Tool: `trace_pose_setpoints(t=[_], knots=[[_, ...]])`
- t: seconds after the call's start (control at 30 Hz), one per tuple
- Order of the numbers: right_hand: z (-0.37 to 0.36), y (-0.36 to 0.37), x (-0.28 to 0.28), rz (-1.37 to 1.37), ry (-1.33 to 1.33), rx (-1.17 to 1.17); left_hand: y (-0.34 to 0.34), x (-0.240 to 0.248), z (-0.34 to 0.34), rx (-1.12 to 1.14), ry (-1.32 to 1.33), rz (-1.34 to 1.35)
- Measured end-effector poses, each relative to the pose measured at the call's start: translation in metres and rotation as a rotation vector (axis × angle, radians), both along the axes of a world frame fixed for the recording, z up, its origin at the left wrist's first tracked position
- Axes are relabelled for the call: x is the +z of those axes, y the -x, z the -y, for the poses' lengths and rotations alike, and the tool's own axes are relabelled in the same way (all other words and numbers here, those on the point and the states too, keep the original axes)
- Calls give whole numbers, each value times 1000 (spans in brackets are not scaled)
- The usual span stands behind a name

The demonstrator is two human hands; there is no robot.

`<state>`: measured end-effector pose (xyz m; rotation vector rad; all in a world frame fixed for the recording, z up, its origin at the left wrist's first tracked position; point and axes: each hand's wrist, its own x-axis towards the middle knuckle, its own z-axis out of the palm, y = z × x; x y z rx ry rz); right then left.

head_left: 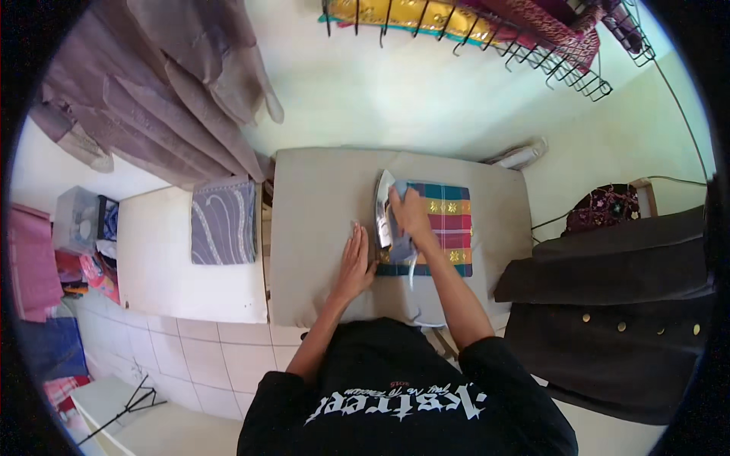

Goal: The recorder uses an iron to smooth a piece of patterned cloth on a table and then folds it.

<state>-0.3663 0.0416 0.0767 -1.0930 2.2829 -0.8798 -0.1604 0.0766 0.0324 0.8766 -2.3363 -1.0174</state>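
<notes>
On a grey padded ironing table (319,197) lies a folded plaid cloth (450,228) in green, red and yellow with gold motifs. My right hand (411,213) is wrapped round the handle of a clothes iron (384,216), which rests along the cloth's left edge with its pointed tip facing away from me. A pale cord trails from the iron's rear toward my body. Just left of the iron, my left hand (357,258) lies flat, fingers stretched out, its thumb near the cloth's lower left corner. Most of the iron's soleplate is hidden.
A folded grey patterned cloth (223,222) lies on a white table (156,251) at left. Mauve garments (167,91) hang at upper left, and a dark buttoned garment (608,304) hangs at right. A black wire rack (487,38) with folded fabrics is on the wall above.
</notes>
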Motion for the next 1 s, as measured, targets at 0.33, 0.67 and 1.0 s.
trace_pose_setpoints(t=[0.33,0.67,1.0], knots=[[-26,20,10,-56,-74,-108,43,26,12,70,-108,-104],[-56,45,31,-191,-131,-199,125,19,30,-96,224,-87],[-72,86,17,-431,-31,-126,127,10,28,-21,500,130]])
